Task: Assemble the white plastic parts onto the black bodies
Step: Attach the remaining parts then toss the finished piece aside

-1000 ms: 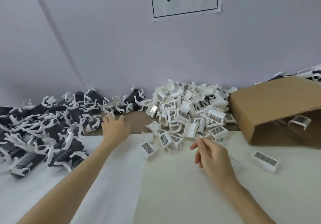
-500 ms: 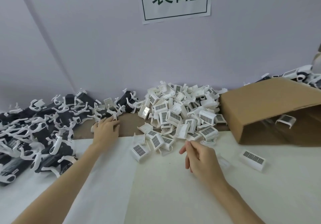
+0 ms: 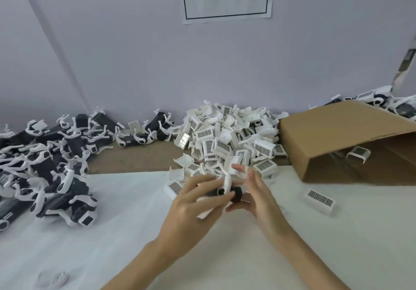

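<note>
Left hand [image 3: 193, 202] gripping a black body [image 3: 234, 194] held above the near table [image 3: 135, 233], long axis left-right, round black end pointing right, right hand [image 3: 258, 190] fingers curled at that end, white parts pile [image 3: 229, 139] just beyond

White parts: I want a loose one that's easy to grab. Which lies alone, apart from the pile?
The white part right of the hands, lying alone on the table before the cardboard box.
</note>
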`<state>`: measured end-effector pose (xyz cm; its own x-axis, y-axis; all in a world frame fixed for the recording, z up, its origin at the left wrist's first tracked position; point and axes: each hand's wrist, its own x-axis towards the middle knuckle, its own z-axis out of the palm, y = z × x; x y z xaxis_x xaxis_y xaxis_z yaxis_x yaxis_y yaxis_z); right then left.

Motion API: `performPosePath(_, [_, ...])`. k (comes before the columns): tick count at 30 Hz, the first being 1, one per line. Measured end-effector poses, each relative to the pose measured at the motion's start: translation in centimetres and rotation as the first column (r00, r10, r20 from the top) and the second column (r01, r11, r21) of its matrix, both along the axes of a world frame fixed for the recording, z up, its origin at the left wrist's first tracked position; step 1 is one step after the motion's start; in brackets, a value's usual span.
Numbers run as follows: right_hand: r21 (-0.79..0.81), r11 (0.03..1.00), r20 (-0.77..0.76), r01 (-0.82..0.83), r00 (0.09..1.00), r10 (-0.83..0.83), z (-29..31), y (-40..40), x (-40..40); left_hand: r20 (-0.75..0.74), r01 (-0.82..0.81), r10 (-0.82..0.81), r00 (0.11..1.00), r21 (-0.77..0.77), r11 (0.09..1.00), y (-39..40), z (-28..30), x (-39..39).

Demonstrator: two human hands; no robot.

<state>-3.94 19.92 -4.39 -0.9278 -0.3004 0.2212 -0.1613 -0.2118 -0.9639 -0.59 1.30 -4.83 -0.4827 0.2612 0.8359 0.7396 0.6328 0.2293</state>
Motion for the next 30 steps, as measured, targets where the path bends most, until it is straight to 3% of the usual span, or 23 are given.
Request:
performPosePath(6, [0.053,0.996,0.081,0.073,0.994,-0.077,-0.4,-0.8,0.5,0.065,0.103,-0.099,0.993,-0.051,0.993,-0.5,0.0,0.9])
performPosePath(9, [0.010,0.986,0.183,0.167,0.969,-0.166,-0.1,-0.7,0.3,0.191,0.095,-0.120,0.974,0.133,0.986,-1.2,0.7,1.5])
performPosePath(12, [-0.141,0.981,0.268,0.134,0.959,-0.092,0.3,-0.1,0.1,0.273,-0.086,0.006,0.962,0.281,0.956,-1.1,1.2,1.3])
performPosePath(14, [-0.251,0.967,0.300,0.055,0.953,0.024,0.7,0.5,0.2,0.464,-0.184,-0.022,0.886,0.394,0.900,-1.0,1.4,1.3])
performPosePath(17, [-0.296,0.954,0.304,-0.036,0.944,0.130,1.2,0.8,0.7,0.704,-0.214,-0.293,0.647,0.537,0.816,-1.1,1.4,1.2])
performPosePath(19, [-0.278,0.960,0.260,-0.018,0.961,0.093,1.3,0.4,0.9,0.683,-0.222,-0.488,0.544,0.678,0.701,-0.9,1.3,1.1])
performPosePath(21, [-0.237,0.970,0.219,0.047,0.976,0.006,1.5,-0.1,0.9,0.617,-0.253,-0.566,0.547,0.766,0.590,-0.7,1.3,1.0])
performPosePath(23, [-0.167,0.984,0.190,0.063,0.981,-0.030,1.6,-0.2,1.0,0.601,-0.294,-0.577,0.553,0.788,0.541,-0.8,1.4,0.8])
performPosePath(26, [-0.044,0.998,0.148,0.035,0.989,-0.028,1.5,0.0,1.3,0.596,-0.305,-0.591,0.543,0.796,0.523,-1.6,1.5,0.6])
performPosePath(30, [0.037,0.999,0.063,-0.020,0.998,0.018,1.8,0.8,1.1,0.639,-0.236,-0.549,0.539,0.741,0.629,-2.7,1.3,0.3])
